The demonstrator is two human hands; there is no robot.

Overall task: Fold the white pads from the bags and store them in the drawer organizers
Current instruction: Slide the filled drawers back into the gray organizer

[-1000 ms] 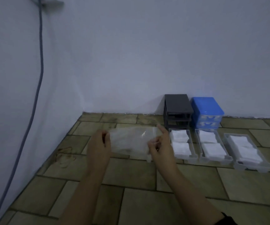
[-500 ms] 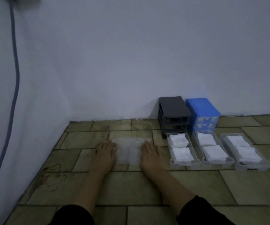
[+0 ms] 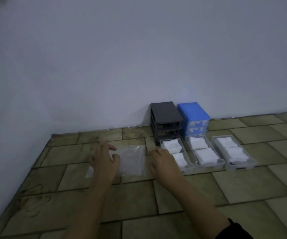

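Grip: left hand lies over the left part of a clear bag flat on the tiled floor, fingers spread and only lightly bent, thumb out toward the bag's middle; they press rather than pinch. Right hand rests at the bag's right edge, fingers bent downward; whether they pinch the plastic or merely touch it cannot be told.

Item, bag: transparent, lying flat between the hands. Dim light hides whether a white pad is inside.

Item, trays: three clear drawer trays in a row just right of the right hand, each already holding folded white pads.

Item, organizers: a dark drawer frame with empty slots and a blue drawer unit side by side against the wall, just behind the trays.

Risks, judged:
- Slick plastic may slide on the tile under open-handed pressure, so a fold goes crooked.
- The right hand sits close to the nearest tray; a wide sweep could knock it and spill its stacked pads.
- Low light could hide a pad's edge, leading to a missed or uneven crease.
- Trays look nearly full; another pad may sit proud and jam a drawer going back.
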